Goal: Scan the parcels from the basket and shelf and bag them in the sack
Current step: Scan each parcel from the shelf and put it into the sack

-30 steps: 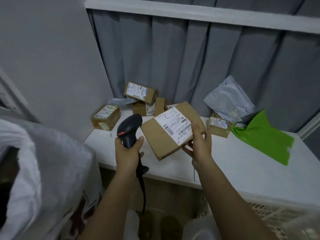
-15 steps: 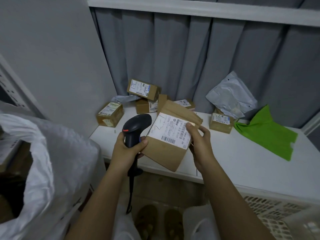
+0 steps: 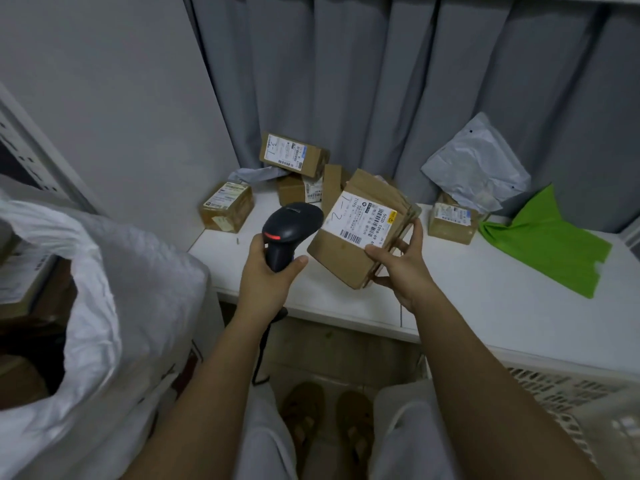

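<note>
Gripping the scanner [image 3: 290, 227] in my left hand [image 3: 268, 271], I hold a labelled parcel [image 3: 358, 233] pinched in my right hand [image 3: 398, 268] above the shelf [image 3: 485, 306]. Several parcels there remain unscanned; the sack [image 3: 114, 271] gapes at left, boxes already inside.
</note>
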